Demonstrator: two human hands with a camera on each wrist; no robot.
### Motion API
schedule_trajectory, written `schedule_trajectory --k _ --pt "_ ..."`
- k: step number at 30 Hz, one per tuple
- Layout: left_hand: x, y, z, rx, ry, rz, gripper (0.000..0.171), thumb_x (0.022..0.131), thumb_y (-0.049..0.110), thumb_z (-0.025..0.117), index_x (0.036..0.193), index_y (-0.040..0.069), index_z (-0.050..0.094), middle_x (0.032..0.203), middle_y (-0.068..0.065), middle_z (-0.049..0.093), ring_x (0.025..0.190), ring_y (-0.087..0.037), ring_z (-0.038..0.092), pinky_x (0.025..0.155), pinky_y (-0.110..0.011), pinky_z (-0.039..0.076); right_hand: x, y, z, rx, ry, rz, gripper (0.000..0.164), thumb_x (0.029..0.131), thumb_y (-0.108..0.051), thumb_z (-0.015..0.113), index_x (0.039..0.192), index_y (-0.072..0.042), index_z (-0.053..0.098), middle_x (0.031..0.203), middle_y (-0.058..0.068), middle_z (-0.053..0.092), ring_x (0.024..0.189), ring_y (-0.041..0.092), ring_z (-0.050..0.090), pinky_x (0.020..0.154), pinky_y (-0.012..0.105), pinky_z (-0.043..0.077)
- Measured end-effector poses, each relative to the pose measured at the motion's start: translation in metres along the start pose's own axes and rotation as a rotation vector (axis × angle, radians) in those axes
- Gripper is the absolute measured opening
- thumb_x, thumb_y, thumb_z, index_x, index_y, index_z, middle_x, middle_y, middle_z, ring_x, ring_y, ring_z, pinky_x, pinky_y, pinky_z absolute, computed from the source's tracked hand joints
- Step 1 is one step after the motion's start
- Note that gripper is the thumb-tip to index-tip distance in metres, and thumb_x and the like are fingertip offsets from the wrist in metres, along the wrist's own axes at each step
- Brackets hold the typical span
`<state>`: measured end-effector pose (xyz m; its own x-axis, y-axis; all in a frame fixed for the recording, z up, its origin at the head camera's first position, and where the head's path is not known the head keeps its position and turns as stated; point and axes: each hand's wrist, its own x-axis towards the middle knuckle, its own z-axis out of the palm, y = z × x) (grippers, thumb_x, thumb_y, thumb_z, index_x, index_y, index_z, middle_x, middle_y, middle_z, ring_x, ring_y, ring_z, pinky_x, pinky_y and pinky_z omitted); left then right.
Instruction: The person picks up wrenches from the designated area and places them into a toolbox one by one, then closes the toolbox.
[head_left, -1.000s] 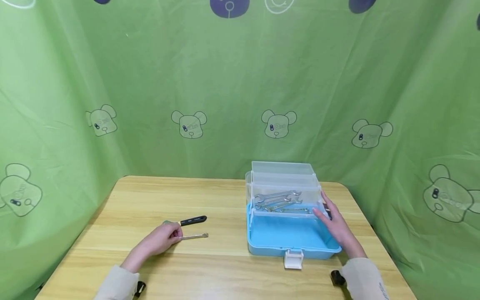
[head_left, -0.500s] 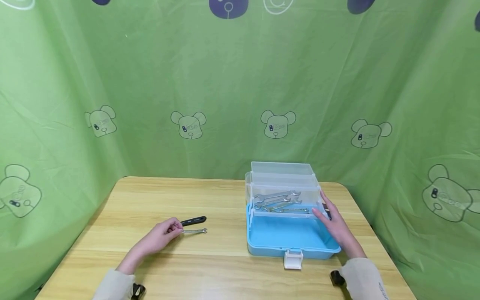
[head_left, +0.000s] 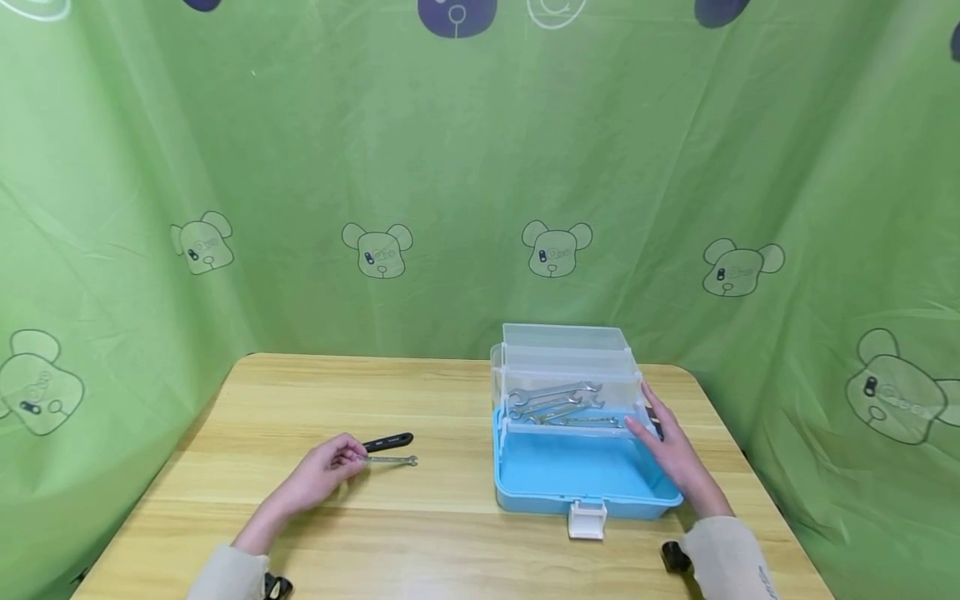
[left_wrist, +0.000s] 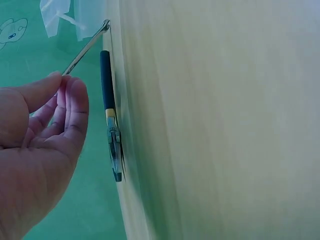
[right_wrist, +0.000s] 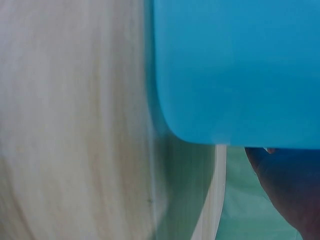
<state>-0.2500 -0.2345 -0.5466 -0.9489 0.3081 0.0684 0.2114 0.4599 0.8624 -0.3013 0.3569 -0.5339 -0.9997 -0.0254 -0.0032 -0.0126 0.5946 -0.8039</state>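
Note:
My left hand (head_left: 324, 473) pinches one end of a small silver combination wrench (head_left: 392, 460) between thumb and fingers. In the left wrist view the wrench (left_wrist: 85, 50) points away from the fingertips, its head tilted up toward the far end. Just behind it on the table lies a black-handled tool (head_left: 388, 442) with a metal head (left_wrist: 115, 145). To the right stands an open blue toolbox (head_left: 581, 467) with raised clear trays. Several silver wrenches (head_left: 557, 392) lie in the lower tray. My right hand (head_left: 673, 454) rests against the box's right side, fingers extended and thumb at the tray's corner.
The wooden table (head_left: 420, 550) has a rounded far edge, with a green printed curtain (head_left: 465, 167) close behind and at both sides. A white latch (head_left: 587, 520) hangs from the toolbox's front. The raised clear lid tray (head_left: 564, 336) stands highest at the back.
My left hand has moved slightly away from me with the wrench, bringing it nearer the black handle. My right hand and the toolbox have stayed in place.

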Motion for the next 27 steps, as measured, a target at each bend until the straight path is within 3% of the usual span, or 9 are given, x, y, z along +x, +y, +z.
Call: schedule_trajectory --k 11,21,27 --pt "0.002 0.0015 0.0038 -0.136 0.047 -0.02 0.019 0.098 0.005 0.067 0.115 -0.003 0.063 0.105 -0.022 0.07 0.095 -0.032 0.07 0.082 -0.032 0.062 -0.0015 -0.0018 0.001 -0.007 -0.001 0.013 0.081 0.105 -0.055 0.051 0.163 -0.045 -0.006 0.172 0.027 0.003 0.151 0.059 0.016 0.112 0.082 0.024" --pt "0.0061 0.0049 0.0065 -0.189 0.069 -0.03 0.022 0.1 0.009 0.066 0.118 -0.003 0.062 0.105 -0.025 0.069 0.097 -0.036 0.069 0.086 -0.032 0.062 0.0001 -0.0025 -0.0006 0.001 -0.002 0.014 0.081 0.105 -0.057 0.051 0.162 -0.048 -0.006 0.171 0.027 0.003 0.15 0.06 0.017 0.112 0.082 0.025" --pt "0.0084 0.0097 0.0051 -0.223 0.102 -0.058 0.023 0.102 0.004 0.06 0.122 -0.006 0.059 0.111 -0.026 0.069 0.103 -0.039 0.069 0.09 -0.025 0.06 0.0007 -0.0002 -0.0003 0.001 -0.001 0.013 0.081 0.104 -0.058 0.051 0.161 -0.049 -0.006 0.172 0.026 0.002 0.151 0.06 0.017 0.112 0.083 0.025"
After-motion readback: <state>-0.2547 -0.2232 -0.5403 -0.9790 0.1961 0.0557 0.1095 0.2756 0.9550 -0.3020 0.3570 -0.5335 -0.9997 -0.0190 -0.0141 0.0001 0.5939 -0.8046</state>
